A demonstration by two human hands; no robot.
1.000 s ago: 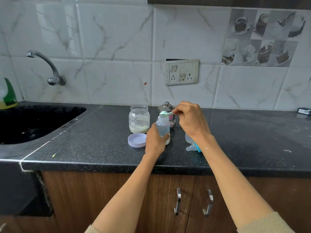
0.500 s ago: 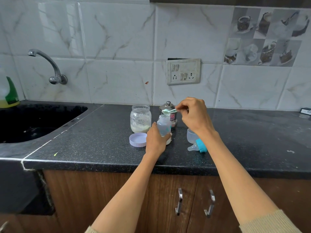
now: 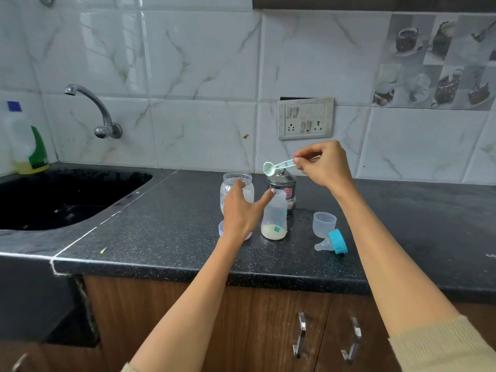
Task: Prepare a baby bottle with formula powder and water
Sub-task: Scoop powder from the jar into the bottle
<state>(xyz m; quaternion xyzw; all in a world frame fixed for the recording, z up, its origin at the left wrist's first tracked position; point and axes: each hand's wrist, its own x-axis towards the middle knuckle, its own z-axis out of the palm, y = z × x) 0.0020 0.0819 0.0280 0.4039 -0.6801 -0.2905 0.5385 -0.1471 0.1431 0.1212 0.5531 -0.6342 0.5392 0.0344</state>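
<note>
Baby bottle [image 3: 274, 216] standing upright on black counter [image 3: 161, 237], uncapped, pale powder sitting in bottom. Left hand [image 3: 241, 210] spreading open between jar [image 3: 236, 190] and bottle, fingers apart, thumb tip touching bottle rim, gripping nothing. Right hand [image 3: 326, 163] pinching scoop [image 3: 279, 165] handle, holding it above and behind bottle, bowl tilting left. Steel tin [image 3: 283, 187] sitting just behind bottle. Jar lid [image 3: 221, 228] lying near side of jar, partly hidden by hand. Clear cap [image 3: 324, 224] and teal nipple ring [image 3: 332, 242] lying right of bottle.
</note>
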